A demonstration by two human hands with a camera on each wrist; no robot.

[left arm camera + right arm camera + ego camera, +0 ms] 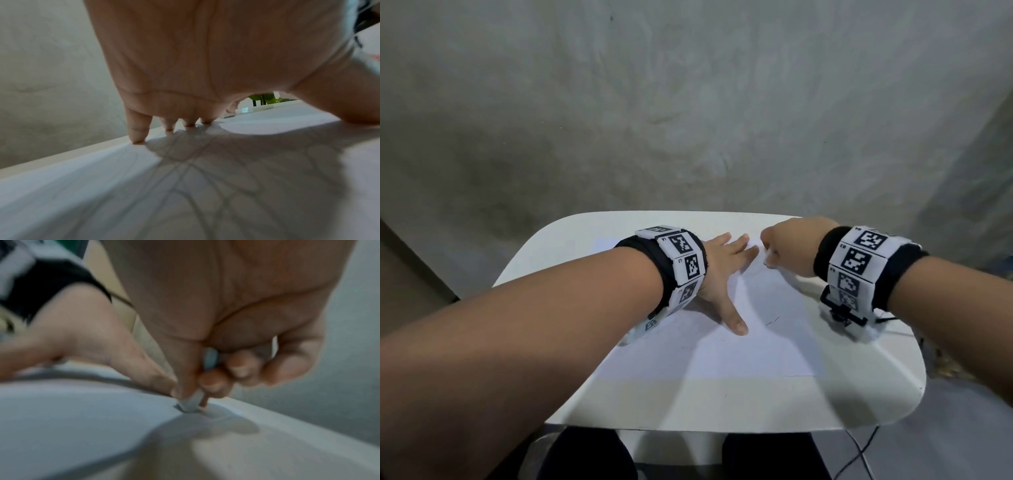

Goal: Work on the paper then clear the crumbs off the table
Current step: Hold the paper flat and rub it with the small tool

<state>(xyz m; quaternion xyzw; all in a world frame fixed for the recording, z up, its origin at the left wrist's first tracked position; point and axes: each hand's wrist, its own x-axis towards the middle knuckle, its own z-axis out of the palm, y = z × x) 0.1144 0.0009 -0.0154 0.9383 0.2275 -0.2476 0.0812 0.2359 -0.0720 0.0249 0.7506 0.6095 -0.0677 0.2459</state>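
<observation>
A white paper sheet [756, 342] lies on the small white table [722, 404]. My left hand [722, 270] presses flat on the sheet's far left part, fingers spread and straight; its fingertips [137, 138] touch the paper [205, 186], which carries faint pencil lines. My right hand [787, 243] is curled near the sheet's far right corner. In the right wrist view it pinches a small whitish eraser [190, 404] between thumb and fingers, its tip pressed on the paper [72, 418] close to my left hand [92, 345]. I see no crumbs; the views are blurred.
A grey plastered wall [688, 102] rises right behind the table. Cables [859, 452] trail on the floor at the lower right. Through the gap under my left palm, something green [263, 97] shows beyond the table's far side.
</observation>
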